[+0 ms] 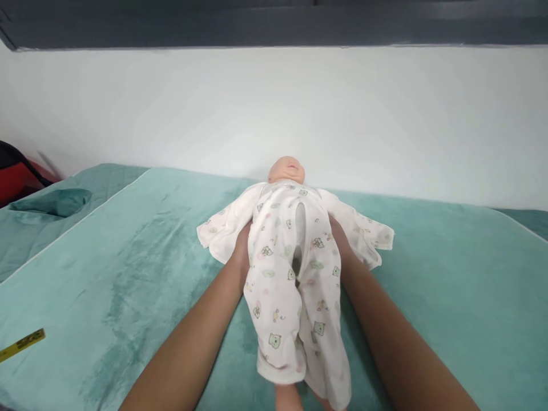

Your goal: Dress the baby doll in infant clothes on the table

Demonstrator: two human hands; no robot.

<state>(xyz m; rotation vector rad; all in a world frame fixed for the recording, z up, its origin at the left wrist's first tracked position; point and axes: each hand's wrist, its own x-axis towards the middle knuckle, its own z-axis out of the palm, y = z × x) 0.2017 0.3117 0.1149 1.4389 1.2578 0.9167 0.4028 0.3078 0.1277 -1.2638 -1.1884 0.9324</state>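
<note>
A baby doll point(291, 169) lies on its back, its head close to the wall and its bare feet point(287, 396) towards me. It wears a white long-sleeved top point(342, 212) with sleeves spread out and white split pants point(274, 285) printed with small animals and leaves. An opening runs down the middle of the pants. My left hand point(243, 244) grips the doll's left-of-picture side at hip height. On the opposite side my right hand point(341, 242) grips it too. Both hands' fingers are tucked behind the pants and doll, out of sight.
A green plush sheet point(449, 285) covers the surface, bordered by a white wall point(214, 108). Overhead runs a dark ledge point(274, 25). A yellow strip point(25, 344) lies at left. A red and black object point(19, 177) stands at the far left.
</note>
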